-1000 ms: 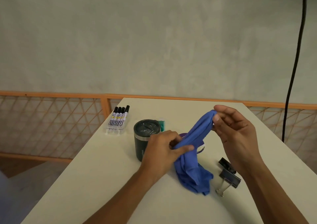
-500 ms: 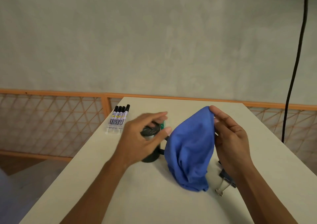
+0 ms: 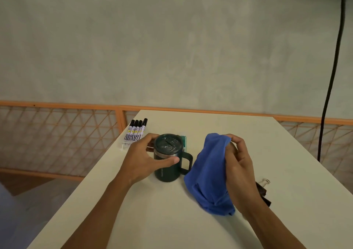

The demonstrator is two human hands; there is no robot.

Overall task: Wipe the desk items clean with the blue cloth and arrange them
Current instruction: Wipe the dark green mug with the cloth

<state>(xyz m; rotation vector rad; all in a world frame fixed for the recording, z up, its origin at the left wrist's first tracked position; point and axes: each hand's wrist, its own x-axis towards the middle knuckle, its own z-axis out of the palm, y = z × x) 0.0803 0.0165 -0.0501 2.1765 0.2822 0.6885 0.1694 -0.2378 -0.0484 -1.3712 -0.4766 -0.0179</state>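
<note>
A dark green lidded mug (image 3: 168,164) stands upright on the white desk (image 3: 191,225), its handle pointing right. My left hand (image 3: 143,159) grips the mug around its upper body, thumb in front and fingers behind. The blue cloth (image 3: 210,174) hangs bunched just right of the mug, with its lower end on the desk. My right hand (image 3: 238,164) holds the cloth by its top edge. Black binder clips (image 3: 262,189) lie partly hidden behind my right wrist.
A clear pack of several black-capped markers (image 3: 134,132) lies at the desk's left edge. A small green object (image 3: 183,141) lies behind the mug. An orange lattice railing (image 3: 57,134) runs beyond the desk, and a black cable (image 3: 332,77) hangs at the right.
My left hand let go of the cloth, moved left and closed around the mug. My right hand kept the cloth and lowered it beside the mug.
</note>
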